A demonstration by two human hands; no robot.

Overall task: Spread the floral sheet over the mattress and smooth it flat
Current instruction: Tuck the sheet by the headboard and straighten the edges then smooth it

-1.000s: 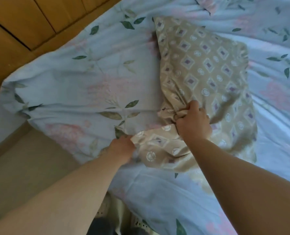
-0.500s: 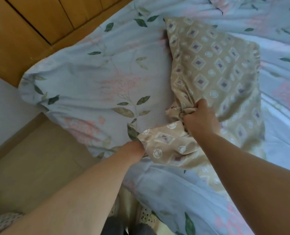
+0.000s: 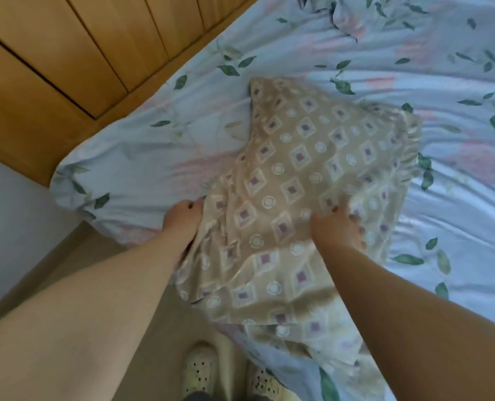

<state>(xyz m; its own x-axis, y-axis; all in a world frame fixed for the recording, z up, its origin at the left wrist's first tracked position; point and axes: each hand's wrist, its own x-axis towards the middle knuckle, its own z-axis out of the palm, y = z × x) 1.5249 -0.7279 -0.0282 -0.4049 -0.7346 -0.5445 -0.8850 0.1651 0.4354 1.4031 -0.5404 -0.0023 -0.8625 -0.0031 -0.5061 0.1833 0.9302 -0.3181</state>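
A pale blue floral sheet (image 3: 142, 169) with green leaves and pink blooms covers the whole mattress, which is hidden beneath it, and wraps round the near left corner. The sheet lies fairly flat on the left but shows long ripples on the right and a bunched heap at the far right. A wooden headboard (image 3: 52, 68) runs along the far left side.

A beige pillow (image 3: 298, 169) with a diamond pattern lies on top of the sheet. Its long axis runs from the near edge of the bed, where it overhangs, away toward the far side.

The left hand (image 3: 182, 221) grips the pillow's left edge, thumb showing, fingers tucked behind the cloth. The right hand (image 3: 337, 231) rests on top of the pillow near its right side, fingers spread apart and pressing down; it pinches nothing that can be seen.

The sheet lies under and all round both hands. The rippled part is to the right and beyond, so the right hand is nearer it, and the pillow likely has to come off first.

Pale shoes (image 3: 200, 371) stand on the floor (image 3: 75, 267) below
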